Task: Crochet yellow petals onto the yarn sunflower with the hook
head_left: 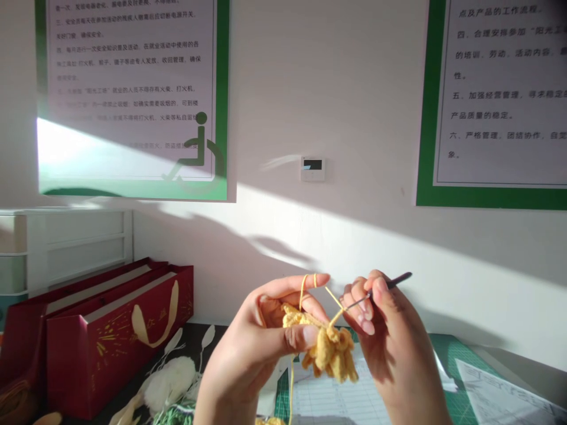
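Observation:
Between the thumb and fingers of my left hand (270,330) is a piece of yellow crochet work (334,354), its ruffled petal-like lobes hanging down. Yellow yarn (302,292) loops around my raised left index finger, and a strand drops below the hand. My right hand (381,324) grips a crochet hook (398,280) by its dark handle. The hook's thin metal shaft points left, its tip at a yarn loop drawn up from the work. Exactly how the tip sits in the loop is too small to tell.
Red gift bags (119,336) stand at the left before a white drawer unit (80,236). White yarn (170,383) and green yarn (172,416) lie beside them. Below my hands are printed papers (336,395) on a green cutting mat (460,401). A wall rises behind, with a small control panel (312,169).

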Available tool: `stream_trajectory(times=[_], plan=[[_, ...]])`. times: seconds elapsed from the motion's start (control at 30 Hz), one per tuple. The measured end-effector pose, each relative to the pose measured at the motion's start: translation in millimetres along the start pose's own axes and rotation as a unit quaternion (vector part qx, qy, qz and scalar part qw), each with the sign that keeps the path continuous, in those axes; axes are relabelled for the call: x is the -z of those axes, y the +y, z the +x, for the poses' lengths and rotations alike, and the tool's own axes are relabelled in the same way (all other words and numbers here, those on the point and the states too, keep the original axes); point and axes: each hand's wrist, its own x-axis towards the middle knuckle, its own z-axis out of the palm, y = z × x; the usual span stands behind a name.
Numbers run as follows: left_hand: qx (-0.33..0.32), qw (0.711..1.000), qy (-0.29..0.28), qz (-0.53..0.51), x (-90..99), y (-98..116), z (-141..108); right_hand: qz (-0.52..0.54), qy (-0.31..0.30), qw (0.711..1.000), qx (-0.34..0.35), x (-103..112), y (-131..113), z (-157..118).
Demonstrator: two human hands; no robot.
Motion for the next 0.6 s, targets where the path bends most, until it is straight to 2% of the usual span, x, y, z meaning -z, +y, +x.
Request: stream_trajectory(times=[0.07, 0.13, 0.17, 0.23, 0.3, 0.37, 0.4, 0.43, 0.47, 0.53, 0.6], plan=[[-0.022, 0.999, 0.041, 0.014, -4.6, -3, 0, -0.025, -0.001, 1.0, -0.01, 0, 3, -2], [-0.029, 0.998, 0.046, 0.012, -10.6, -5, 0, -0.114, 0.005, 0.992, 0.059, 2, 5, -5], [-0.033, 0.998, 0.051, 0.016, -13.6, -6, 0, -0.18, 0.005, 0.976, 0.122, 4, 6, -6], [-0.029, 0.997, 0.067, 0.023, -18.9, -8, -1, -0.313, -0.001, 0.919, 0.239, 9, 5, -9], [-0.016, 0.996, 0.088, 0.027, -22.0, -8, -2, -0.393, -0.009, 0.869, 0.3, 15, 3, -10], [0.004, 0.996, 0.089, 0.019, -22.0, -8, -2, -0.414, -0.02, 0.849, 0.327, 19, 3, -10], [0.012, 0.997, 0.08, 0.013, -20.7, -8, -2, -0.415, -0.039, 0.837, 0.354, 20, 4, -10], [0.02, 0.998, 0.067, 0.005, -18.7, -7, -2, -0.395, -0.03, 0.83, 0.392, 19, 5, -9], [0.024, 0.998, 0.05, -0.002, -16.1, -7, -1, -0.364, -0.027, 0.845, 0.39, 19, 6, -8], [0.026, 0.999, 0.024, -0.013, -10.4, -5, 0, -0.285, -0.018, 0.894, 0.347, 16, 8, -6], [0.014, 1.0, 0.008, -0.016, -5.2, -3, 0, -0.213, 0.008, 0.93, 0.298, 13, 7, -4]])
